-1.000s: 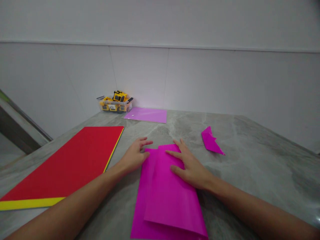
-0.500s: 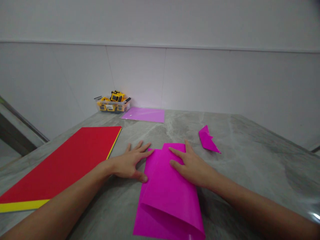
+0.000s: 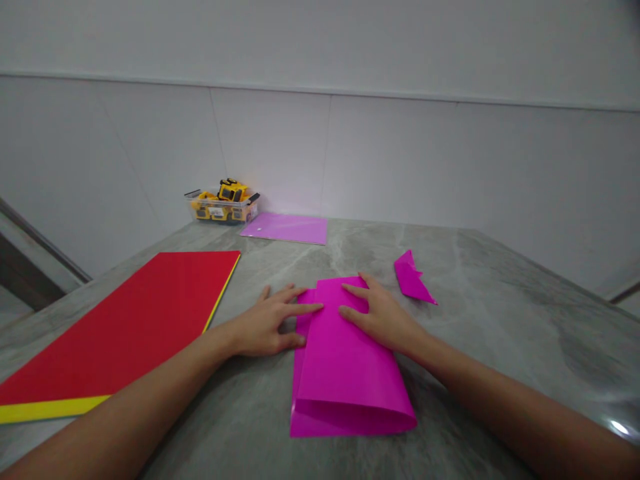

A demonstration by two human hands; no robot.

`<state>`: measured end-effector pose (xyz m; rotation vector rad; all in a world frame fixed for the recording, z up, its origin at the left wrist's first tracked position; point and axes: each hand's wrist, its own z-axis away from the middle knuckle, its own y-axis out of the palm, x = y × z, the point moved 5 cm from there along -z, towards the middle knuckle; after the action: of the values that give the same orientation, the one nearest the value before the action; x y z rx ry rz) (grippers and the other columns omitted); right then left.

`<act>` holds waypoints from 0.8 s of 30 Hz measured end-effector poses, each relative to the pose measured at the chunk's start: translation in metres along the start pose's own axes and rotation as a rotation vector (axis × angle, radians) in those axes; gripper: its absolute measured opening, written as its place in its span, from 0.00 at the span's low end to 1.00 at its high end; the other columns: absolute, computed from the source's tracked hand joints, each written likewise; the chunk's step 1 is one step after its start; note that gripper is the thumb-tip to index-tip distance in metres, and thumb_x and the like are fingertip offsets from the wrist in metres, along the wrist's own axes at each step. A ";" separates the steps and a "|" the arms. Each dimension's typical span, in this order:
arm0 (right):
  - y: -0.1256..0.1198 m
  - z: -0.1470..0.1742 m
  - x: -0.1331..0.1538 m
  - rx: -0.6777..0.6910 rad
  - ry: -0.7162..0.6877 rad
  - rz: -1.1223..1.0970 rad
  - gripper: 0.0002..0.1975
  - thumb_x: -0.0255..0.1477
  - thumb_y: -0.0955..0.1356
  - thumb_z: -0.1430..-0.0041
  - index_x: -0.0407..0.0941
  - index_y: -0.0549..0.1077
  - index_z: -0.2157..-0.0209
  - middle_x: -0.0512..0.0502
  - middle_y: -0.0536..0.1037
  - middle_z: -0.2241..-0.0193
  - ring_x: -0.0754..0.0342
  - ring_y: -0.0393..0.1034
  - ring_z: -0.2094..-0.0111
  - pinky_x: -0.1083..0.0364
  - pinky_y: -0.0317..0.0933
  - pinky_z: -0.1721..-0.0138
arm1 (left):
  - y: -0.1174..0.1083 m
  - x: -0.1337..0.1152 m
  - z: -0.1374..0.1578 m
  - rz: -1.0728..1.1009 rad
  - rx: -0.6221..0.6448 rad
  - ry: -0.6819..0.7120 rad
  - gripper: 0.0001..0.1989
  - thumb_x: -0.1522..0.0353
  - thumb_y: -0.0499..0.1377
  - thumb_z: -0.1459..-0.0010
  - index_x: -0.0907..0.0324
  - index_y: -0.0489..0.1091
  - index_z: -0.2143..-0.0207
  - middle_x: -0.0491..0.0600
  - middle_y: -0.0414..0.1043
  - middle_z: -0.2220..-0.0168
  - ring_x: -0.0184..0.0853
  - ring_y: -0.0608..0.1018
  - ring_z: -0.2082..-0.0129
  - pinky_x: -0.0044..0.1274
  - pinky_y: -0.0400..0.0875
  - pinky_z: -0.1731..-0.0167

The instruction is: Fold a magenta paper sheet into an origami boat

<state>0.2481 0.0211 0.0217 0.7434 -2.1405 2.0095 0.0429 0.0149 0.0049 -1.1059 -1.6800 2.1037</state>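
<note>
A magenta sheet of paper (image 3: 350, 367) lies on the grey table, its right side bent over toward the left so that a rounded, uncreased fold gapes at the near end. My left hand (image 3: 267, 325) rests at its left edge, fingers spread, with the index fingertip on the upper layer and the thumb on the lower strip. Across the upper right of the sheet, my right hand (image 3: 383, 313) presses down with its fingers apart. Beyond that hand sits a small folded magenta paper piece (image 3: 413, 277) with pointed ends.
Red sheets (image 3: 145, 317) with a yellow one beneath lie at the left, beside my left forearm. By the wall are a clear plastic box (image 3: 223, 210) of yellow toy vehicles and a lilac sheet (image 3: 290, 229). Marbled grey tabletop (image 3: 500, 320) extends right.
The magenta sheet has turned slightly and its near end has moved away from me. My left index finger has shifted right onto the upper layer. The right hand stays on the fold.
</note>
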 end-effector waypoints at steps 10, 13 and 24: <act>0.005 0.013 0.015 0.115 -0.084 0.014 0.33 0.36 0.67 0.44 0.36 0.65 0.40 0.29 0.54 0.35 0.34 0.31 0.32 0.35 0.35 0.35 | -0.002 0.000 0.000 -0.043 0.023 -0.003 0.28 0.53 0.56 0.40 0.42 0.59 0.38 0.55 0.43 0.30 0.53 0.46 0.32 0.56 0.35 0.41; 0.008 0.016 0.017 0.101 -0.138 0.016 0.32 0.36 0.67 0.44 0.35 0.65 0.40 0.29 0.56 0.36 0.35 0.32 0.32 0.35 0.36 0.35 | -0.005 0.000 0.001 -0.054 -0.015 -0.013 0.28 0.52 0.58 0.42 0.42 0.62 0.39 0.55 0.48 0.32 0.53 0.53 0.33 0.52 0.41 0.40; 0.015 0.020 0.021 0.171 -0.206 0.118 0.32 0.37 0.67 0.43 0.40 0.64 0.39 0.29 0.49 0.33 0.32 0.29 0.32 0.36 0.38 0.36 | -0.011 -0.001 0.002 -0.081 -0.072 -0.010 0.34 0.52 0.61 0.46 0.54 0.64 0.40 0.61 0.57 0.36 0.49 0.62 0.38 0.37 0.55 0.40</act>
<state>0.2283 -0.0042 0.0138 0.9045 -2.1874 2.2918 0.0394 0.0156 0.0154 -1.0309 -1.7863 2.0177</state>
